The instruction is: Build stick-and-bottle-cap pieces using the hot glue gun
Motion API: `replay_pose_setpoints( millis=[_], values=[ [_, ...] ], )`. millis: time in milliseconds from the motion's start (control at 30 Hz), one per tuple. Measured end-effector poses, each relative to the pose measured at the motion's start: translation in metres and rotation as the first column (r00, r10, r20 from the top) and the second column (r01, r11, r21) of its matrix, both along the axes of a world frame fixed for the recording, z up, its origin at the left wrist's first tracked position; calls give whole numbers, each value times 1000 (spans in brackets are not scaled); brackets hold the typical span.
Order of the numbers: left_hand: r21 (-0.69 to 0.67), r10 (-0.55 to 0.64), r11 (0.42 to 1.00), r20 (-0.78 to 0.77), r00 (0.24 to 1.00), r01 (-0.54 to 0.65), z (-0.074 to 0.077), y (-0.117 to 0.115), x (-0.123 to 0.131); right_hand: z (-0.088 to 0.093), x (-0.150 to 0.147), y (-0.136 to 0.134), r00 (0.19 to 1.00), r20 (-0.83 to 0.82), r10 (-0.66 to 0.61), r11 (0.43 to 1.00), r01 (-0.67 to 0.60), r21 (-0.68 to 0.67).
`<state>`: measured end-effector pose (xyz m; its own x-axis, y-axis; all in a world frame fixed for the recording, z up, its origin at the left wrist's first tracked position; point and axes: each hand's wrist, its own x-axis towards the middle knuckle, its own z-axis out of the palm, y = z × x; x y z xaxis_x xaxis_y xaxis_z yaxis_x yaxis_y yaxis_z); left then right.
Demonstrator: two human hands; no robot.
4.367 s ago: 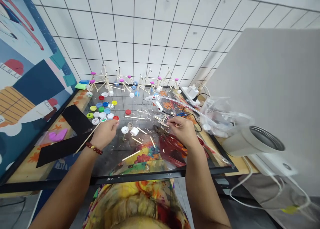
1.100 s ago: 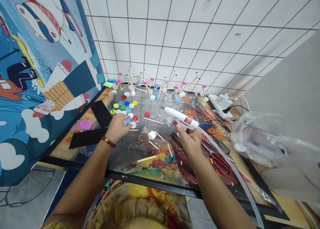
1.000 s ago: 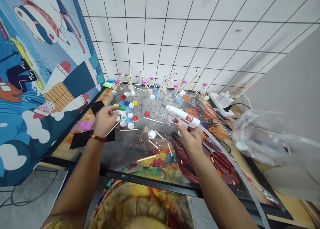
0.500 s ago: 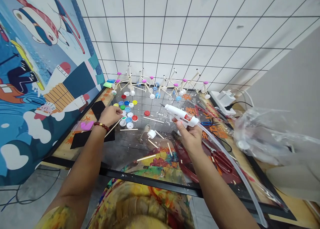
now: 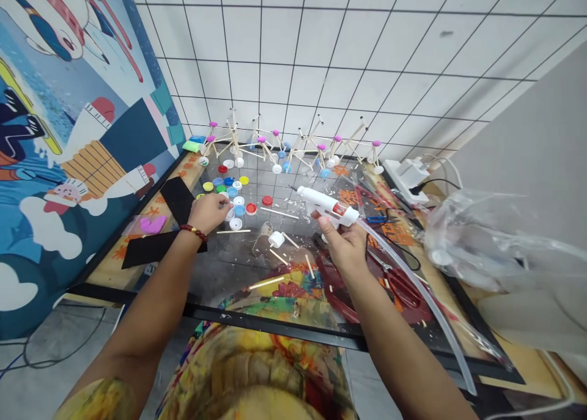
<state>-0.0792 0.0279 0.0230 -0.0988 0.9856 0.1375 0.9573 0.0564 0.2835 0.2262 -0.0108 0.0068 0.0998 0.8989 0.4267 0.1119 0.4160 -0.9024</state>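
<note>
My left hand (image 5: 208, 213) reaches in at the left edge of a group of coloured bottle caps (image 5: 235, 224). Its fingers are pinched together, and what they hold is hidden from me. A red cap (image 5: 251, 208) lies just right of the fingertips. My right hand (image 5: 343, 244) is wrapped around a white hot glue gun (image 5: 326, 205), whose nozzle points left above the table. A long clear glue stick (image 5: 413, 279) trails from the back of the gun. Several thin wooden sticks (image 5: 266, 283) and a white cap piece (image 5: 276, 239) lie between my hands.
Stick-and-cap structures with pink tops (image 5: 261, 140) line the back of the table against the tiled wall. Black strips (image 5: 147, 249) and a pink lump in plastic (image 5: 153, 224) lie left. Red-handled scissors (image 5: 408, 288), a power strip (image 5: 403, 178) and a plastic bag (image 5: 477, 236) are right.
My left hand has shifted slightly right over the caps, and the stick beside it no longer shows. The right hand keeps the glue gun nearly still. The whole view has tilted slightly.
</note>
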Motion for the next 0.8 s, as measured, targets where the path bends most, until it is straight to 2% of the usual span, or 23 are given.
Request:
replay_pose_setpoints(
  millis=[167, 367, 500, 633, 700, 800],
  values=[
    [24, 37, 999, 17, 999, -37, 0, -1, -3, 2, -2, 1, 999, -41, -3, 1000, 3, -5],
    [166, 209, 955, 201, 957, -244, 2, 0, -30, 3, -3, 0, 998, -47, -37, 999, 37, 12],
    [178, 164, 962, 226, 960, -207, 1, 2, -35, 1, -2, 0, 999, -27, -35, 999, 35, -4],
    [193, 189, 958, 135, 973, -213, 6, -1, -39, 0, -2, -1, 1000, -17, 12, 1000, -12, 2],
    [142, 219, 961, 125, 968, -236, 9, -4, -45, 1, -1, -2, 1000, -4, 3, 1000, -3, 8],
    [46, 201, 977, 128, 971, -208, 14, -7, -54, 0, -2, -2, 1000, 5, 2, 1000, -2, 11]
  ],
)
